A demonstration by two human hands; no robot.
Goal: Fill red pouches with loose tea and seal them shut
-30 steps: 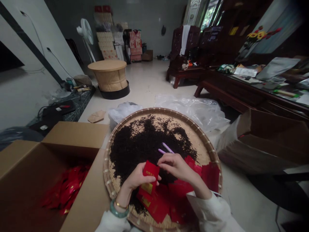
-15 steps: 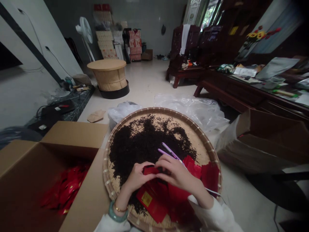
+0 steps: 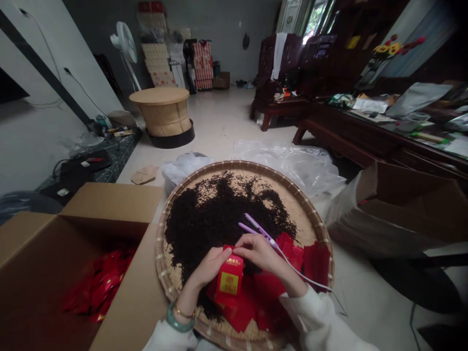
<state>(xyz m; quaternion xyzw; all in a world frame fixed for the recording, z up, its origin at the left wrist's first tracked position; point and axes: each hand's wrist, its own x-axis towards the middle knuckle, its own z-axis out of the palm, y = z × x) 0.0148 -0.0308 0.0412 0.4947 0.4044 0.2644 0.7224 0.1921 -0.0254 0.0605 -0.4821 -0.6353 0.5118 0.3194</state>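
The left hand [image 3: 208, 270] and right hand [image 3: 259, 253] each pinch, fingers narrow, the one upright red packet [image 3: 229, 282] over the one round bamboo tray [image 3: 234, 166], with one heap of black tea [image 3: 215, 214] and one purple sealer [image 3: 254, 225] just beyond the packet.

A white wall [image 3: 32, 141] runs down the left, and a pale floor [image 3: 219, 114] stretches back to a grey wall [image 3: 230, 29] lined with stacked cartons [image 3: 157, 63]. A standing fan [image 3: 125, 48] rises behind a round woven drum [image 3: 164, 112]; dark carved armchairs [image 3: 278, 63] and a long wooden table [image 3: 340, 127] stand right, below a bright window [image 3: 316, 22].
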